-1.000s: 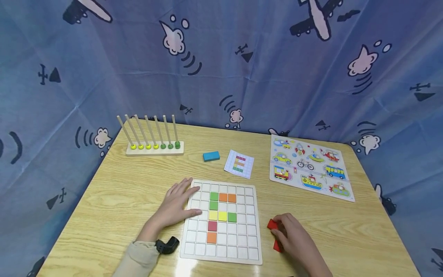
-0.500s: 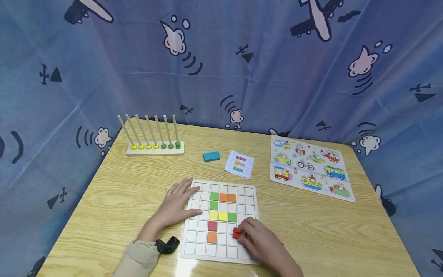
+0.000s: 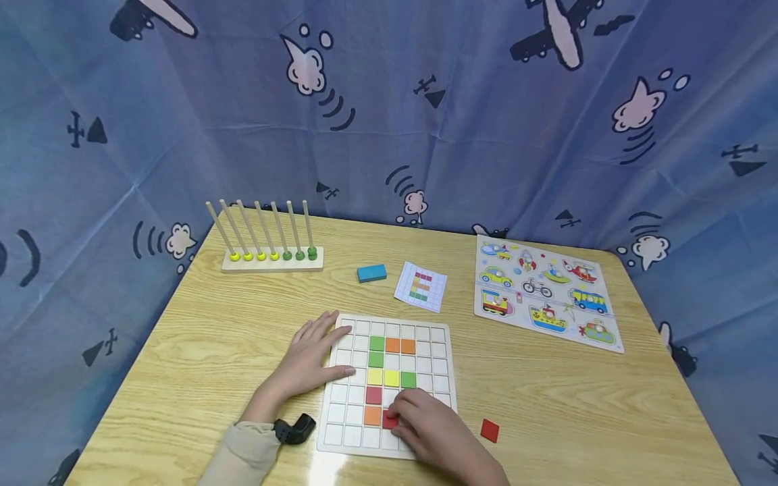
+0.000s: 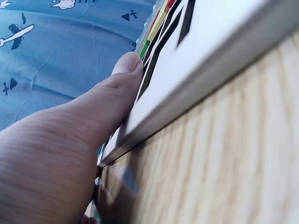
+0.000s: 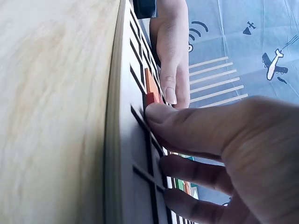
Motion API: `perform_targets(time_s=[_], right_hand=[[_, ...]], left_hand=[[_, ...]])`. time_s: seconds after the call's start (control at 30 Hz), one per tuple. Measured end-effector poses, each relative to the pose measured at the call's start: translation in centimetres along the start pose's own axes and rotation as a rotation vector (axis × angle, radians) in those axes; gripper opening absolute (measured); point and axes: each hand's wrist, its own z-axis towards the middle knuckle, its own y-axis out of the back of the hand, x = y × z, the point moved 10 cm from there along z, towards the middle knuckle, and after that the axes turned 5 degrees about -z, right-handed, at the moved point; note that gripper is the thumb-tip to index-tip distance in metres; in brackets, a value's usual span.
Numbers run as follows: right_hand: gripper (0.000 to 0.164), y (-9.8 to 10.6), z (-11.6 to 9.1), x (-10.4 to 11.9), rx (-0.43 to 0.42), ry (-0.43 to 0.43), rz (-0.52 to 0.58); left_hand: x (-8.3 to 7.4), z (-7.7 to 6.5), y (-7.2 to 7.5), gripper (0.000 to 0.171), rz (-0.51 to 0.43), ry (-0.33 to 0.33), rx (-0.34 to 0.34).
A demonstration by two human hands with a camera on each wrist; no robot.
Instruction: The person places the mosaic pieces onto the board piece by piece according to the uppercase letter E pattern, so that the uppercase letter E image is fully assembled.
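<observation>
A white square grid board (image 3: 340, 439) lies on the table with green, orange, yellow and dark red tiles in some of its cells. My left hand (image 3: 308, 360) rests along the board's left edge, fingers spread and thumb (image 4: 124, 77) over the rim. With thumb and fingers, my right hand (image 3: 433, 426) pinches a red tile (image 3: 388, 421) in the lower part of the grid. This tile sits just right of an orange tile (image 3: 372, 416); the right wrist view shows the thumb on the red tile (image 5: 150, 99). The right hand covers several cells.
Another red tile (image 3: 489, 430) lies on the table right of the board. Beyond the board are a pattern card (image 3: 439, 283) and a blue block (image 3: 371, 273). A peg stand with beads (image 3: 273, 265) stands at back left, a vehicle puzzle board (image 3: 516, 314) at back right.
My right hand has picked up a red tile from the table at the right and carried it left over the board to the cell beside the orange tile. The left hand stays put.
</observation>
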Motion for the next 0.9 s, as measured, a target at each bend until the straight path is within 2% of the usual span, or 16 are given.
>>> perform_targets(time_s=[0.33, 0.53, 0.67, 0.83, 0.9], right_hand=[[0.013, 0.1, 0.1, -0.1, -0.033, -0.015, 0.001], [0.014, -0.3, 0.2, -0.4, 0.017, -0.046, 0.010], [0.015, -0.2, -0.2, -1.2, 0.107, -0.125, 0.028], [0.016, 1.5, -1.9, -3.6, 0.127, -0.250, -0.033], [0.017, 2.6, -3.0, -4.8, 0.098, -0.297, -0.066]], left_hand=[[0.1, 0.0, 0.0, 0.081, -0.006, 0.000, -0.001], [0.1, 0.1, -0.1, 0.081, -0.004, -0.007, -0.002], [0.1, 0.0, -0.2, 0.081, -0.006, -0.007, -0.001], [0.0, 0.0, -0.1, 0.080, -0.014, -0.004, -0.001], [-0.1, 0.0, 0.0, 0.080, -0.014, -0.006, -0.003]])
